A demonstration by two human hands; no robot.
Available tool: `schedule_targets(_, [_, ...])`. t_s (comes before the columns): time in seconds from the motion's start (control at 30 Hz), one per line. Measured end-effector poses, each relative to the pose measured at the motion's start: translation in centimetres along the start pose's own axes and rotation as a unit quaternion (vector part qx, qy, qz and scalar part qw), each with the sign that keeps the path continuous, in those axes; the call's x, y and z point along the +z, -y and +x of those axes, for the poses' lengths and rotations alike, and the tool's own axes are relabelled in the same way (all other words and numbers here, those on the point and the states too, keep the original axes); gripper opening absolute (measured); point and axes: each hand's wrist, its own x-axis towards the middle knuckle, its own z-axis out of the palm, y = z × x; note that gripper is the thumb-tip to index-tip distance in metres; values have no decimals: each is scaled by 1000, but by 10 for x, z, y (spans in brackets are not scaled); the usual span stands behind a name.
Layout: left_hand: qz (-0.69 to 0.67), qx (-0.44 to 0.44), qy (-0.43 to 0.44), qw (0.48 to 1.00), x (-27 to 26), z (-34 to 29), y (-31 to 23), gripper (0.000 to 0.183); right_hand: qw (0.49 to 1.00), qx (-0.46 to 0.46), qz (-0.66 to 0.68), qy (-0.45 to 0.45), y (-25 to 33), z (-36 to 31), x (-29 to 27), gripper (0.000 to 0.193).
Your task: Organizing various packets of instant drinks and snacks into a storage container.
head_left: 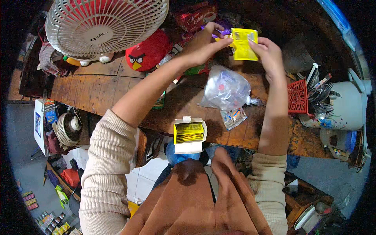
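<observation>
A flat yellow sachet [245,49] is held up over the far part of the wooden table. My right hand [269,55] grips its right edge, thumb in front. At its left edge is my left hand [205,45], fingers bent, with the thumb against the sachet; some of those fingertips are hard to make out. Nearer me, an open yellow-and-white box [190,133] with its flaps up holds several similar yellow sachets. Between box and hands lies a clear plastic bag [227,88] of wrapped items. A small silver-and-blue packet [234,118] sits just below it.
A white fan [105,29] stands far left beside a round red plush toy [148,51]. Behind my left hand is a red box [196,17]. On the right are a red basket [297,96] with cutlery and a white flowered container [344,107].
</observation>
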Motion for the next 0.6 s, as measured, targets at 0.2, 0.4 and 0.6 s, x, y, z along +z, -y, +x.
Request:
schedule_targets(0.2, [-472, -188, -11, 861, 18, -2, 6, 39, 983, -92, -130, 96, -26, 50, 36, 32])
schedule_targets(0.4, [-561, -186, -31, 806, -29, -26, 9, 50, 861, -196, -447, 146, -22, 61, 52, 47])
schedule_targets(0.6, [-614, -211, 8, 760, -50, -55, 4, 41, 797, -187, -486, 306, -3, 33, 14, 45])
